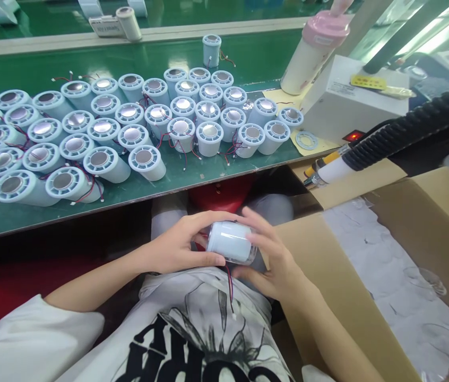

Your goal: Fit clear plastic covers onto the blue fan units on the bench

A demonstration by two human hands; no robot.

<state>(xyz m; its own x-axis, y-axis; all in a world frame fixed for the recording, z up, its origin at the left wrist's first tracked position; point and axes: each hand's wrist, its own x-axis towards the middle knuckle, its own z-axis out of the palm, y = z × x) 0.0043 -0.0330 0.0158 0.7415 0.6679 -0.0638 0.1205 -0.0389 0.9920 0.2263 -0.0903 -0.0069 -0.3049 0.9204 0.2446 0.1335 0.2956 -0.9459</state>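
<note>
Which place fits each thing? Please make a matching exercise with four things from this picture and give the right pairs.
Things:
1. white cylinder with red wires
2. pink-lidded bottle
3. cardboard box
4. loose white ring

Places:
A. flat on the yellow sheet near the table edge
B. at the person's right side
C. between the left hand and right hand
D. beside the white machine, at the back

Pairs: 1-C, 2-D, 3-B, 4-A
</note>
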